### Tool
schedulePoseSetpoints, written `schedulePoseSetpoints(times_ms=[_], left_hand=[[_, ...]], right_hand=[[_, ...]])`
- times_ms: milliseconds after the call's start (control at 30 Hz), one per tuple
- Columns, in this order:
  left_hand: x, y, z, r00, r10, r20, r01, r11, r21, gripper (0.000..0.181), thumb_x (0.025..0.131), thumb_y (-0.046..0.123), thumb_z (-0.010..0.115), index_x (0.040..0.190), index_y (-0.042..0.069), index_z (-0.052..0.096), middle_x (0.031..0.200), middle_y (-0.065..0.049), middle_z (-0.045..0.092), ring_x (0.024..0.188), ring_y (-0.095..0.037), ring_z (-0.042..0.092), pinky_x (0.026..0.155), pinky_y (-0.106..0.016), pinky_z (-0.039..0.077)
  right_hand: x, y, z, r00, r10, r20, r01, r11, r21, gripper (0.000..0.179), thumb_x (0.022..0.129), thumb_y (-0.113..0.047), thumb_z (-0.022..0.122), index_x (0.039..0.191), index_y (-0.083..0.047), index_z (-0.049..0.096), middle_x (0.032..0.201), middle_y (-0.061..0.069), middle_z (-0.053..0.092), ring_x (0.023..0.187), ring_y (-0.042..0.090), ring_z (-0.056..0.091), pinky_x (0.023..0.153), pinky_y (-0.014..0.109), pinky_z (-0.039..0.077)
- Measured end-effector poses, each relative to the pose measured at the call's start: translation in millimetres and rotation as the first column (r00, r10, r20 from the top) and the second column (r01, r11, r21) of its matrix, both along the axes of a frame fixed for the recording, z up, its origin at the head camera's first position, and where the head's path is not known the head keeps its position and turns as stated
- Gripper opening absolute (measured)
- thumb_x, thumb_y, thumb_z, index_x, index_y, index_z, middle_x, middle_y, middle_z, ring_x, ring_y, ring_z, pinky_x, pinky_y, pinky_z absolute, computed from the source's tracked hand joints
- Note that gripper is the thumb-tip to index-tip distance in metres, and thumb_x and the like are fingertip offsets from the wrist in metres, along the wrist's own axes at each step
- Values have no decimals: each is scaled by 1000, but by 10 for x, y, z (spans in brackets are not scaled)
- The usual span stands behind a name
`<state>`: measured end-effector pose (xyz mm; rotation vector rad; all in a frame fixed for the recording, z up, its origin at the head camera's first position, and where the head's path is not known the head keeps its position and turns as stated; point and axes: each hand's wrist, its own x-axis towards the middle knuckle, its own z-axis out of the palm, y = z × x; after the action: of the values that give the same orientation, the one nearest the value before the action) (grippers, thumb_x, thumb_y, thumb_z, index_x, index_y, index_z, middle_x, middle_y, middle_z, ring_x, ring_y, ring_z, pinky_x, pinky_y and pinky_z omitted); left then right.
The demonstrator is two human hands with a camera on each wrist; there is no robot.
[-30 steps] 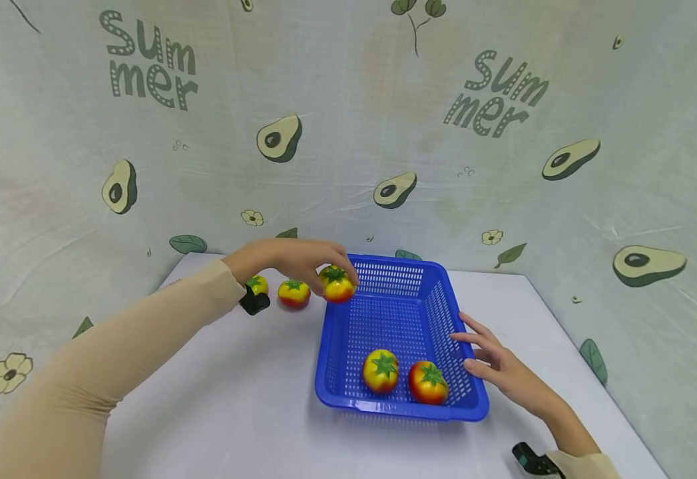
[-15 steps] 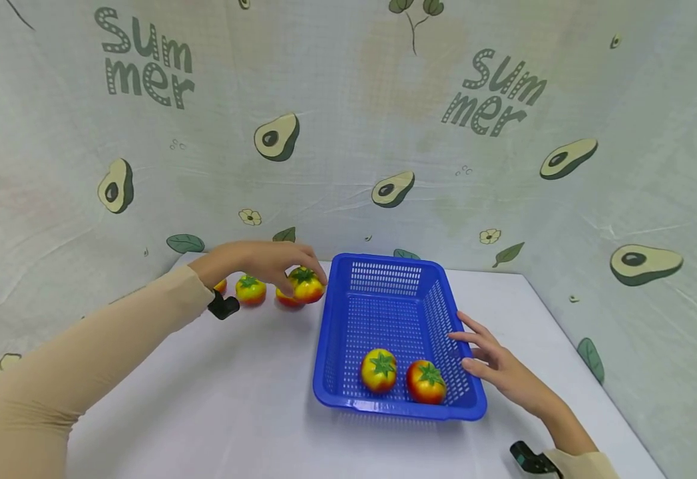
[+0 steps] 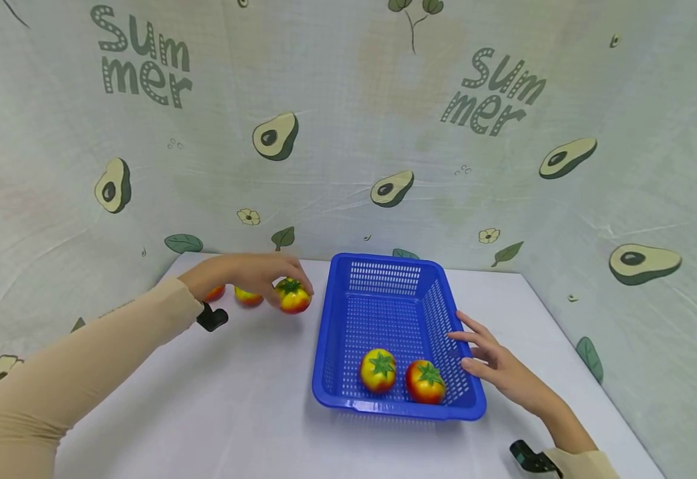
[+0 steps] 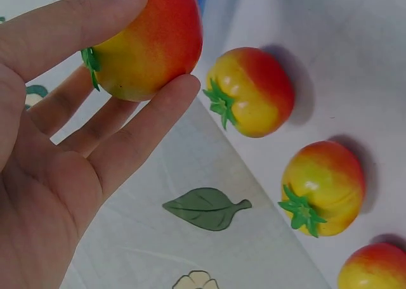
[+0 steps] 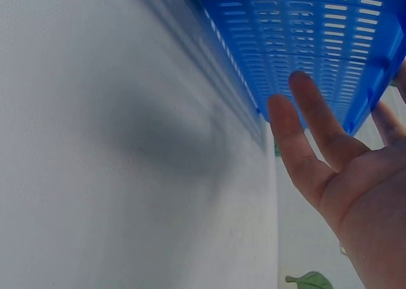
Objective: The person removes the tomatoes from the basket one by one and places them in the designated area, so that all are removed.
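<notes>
My left hand (image 3: 258, 273) holds a red-and-yellow tomato (image 3: 292, 296) with a green leafy top, left of the blue basket (image 3: 320, 359). In the left wrist view, thumb and fingers pinch that tomato (image 4: 162, 42), and three more sit in a row, the nearest tomato (image 4: 250, 92) just beyond the fingertips. Two others, a yellow tomato (image 3: 378, 370) and a redder tomato (image 3: 425, 382), lie inside the basket at its near end. At the basket's right rim rests my right hand (image 3: 504, 369), its fingers loosely extended; in the right wrist view two fingers (image 5: 317, 115) lie by the perforated outer wall.
A white table (image 3: 234, 406) carries everything. Behind its back edge and along the sides hangs a pale cloth (image 3: 336, 133) printed with avocados and lettering. Part of the tomato row, including a tomato (image 3: 249, 297), shows beneath the left wrist.
My left hand has moved left from over the basket's left rim and then lower, carrying the tomato over the row on the table. The right hand and basket have stayed in place.
</notes>
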<state>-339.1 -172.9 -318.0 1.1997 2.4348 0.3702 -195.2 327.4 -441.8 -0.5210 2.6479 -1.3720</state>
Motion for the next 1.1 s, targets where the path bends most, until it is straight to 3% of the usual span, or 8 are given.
schedulePoseSetpoints(times_ms=[133, 367, 500, 700, 933, 1000, 1100], left_hand=[[-4, -23, -71, 1000, -10, 6, 10, 1000, 5, 58, 91, 7, 83, 138, 38, 68, 142, 2, 60, 139, -26, 49, 116, -57, 45], [22, -47, -224, 998, 16, 63, -15, 1000, -14, 58, 91, 7, 82, 134, 44, 68, 146, 2, 57, 142, -29, 46, 119, -58, 41], [50, -50, -310, 996, 26, 85, -25, 999, -23, 58, 91, 6, 82, 132, 45, 68, 151, 1, 54, 145, -30, 43, 119, -59, 41], [49, -78, -460, 995, 24, 93, -22, 1000, -23, 59, 92, 6, 81, 131, 47, 68, 146, 7, 55, 143, -25, 44, 120, -55, 41], [61, -121, -566, 995, 27, 93, -24, 999, -33, 57, 91, 3, 80, 133, 40, 69, 150, 2, 55, 146, -30, 43, 122, -62, 36], [76, -129, -583, 995, 39, 94, -35, 998, -43, 58, 91, 3, 80, 133, 41, 68, 152, 2, 54, 147, -31, 43, 122, -62, 35], [90, -133, -613, 995, 50, 90, -46, 998, -50, 57, 91, 3, 80, 134, 38, 68, 151, 1, 55, 146, -31, 44, 122, -63, 36]], right_hand=[[1, 6, 7, 1000, 1, -1, -1, 1000, -5, 48, 107, -21, 62, 154, -16, 55, 179, 11, 7, 127, 42, 61, 93, 24, 56], [6, 6, 8, 1000, -6, -7, 6, 1000, 13, 47, 107, -22, 62, 154, -18, 55, 178, 13, 8, 125, 38, 62, 97, 39, 60], [19, 1, 23, 1000, 2, -5, -2, 1000, 7, 47, 107, -22, 62, 154, -17, 55, 178, 14, 8, 125, 37, 62, 95, 31, 57], [26, 1, 27, 1000, 18, -14, -18, 1000, -6, 48, 107, -20, 62, 154, -17, 55, 178, 13, 8, 125, 37, 62, 93, 22, 54], [23, 4, 10, 1000, 14, -14, -14, 1000, -3, 47, 107, -20, 62, 154, -18, 55, 178, 12, 8, 123, 36, 62, 93, 26, 57], [25, 5, 7, 1000, 12, -23, -12, 1000, 3, 47, 107, -21, 62, 154, -17, 55, 178, 12, 8, 123, 36, 63, 95, 33, 60], [20, 12, 3, 1000, 3, -21, -3, 1000, 5, 48, 107, -22, 63, 154, -18, 55, 179, 11, 8, 125, 37, 62, 96, 32, 59]])
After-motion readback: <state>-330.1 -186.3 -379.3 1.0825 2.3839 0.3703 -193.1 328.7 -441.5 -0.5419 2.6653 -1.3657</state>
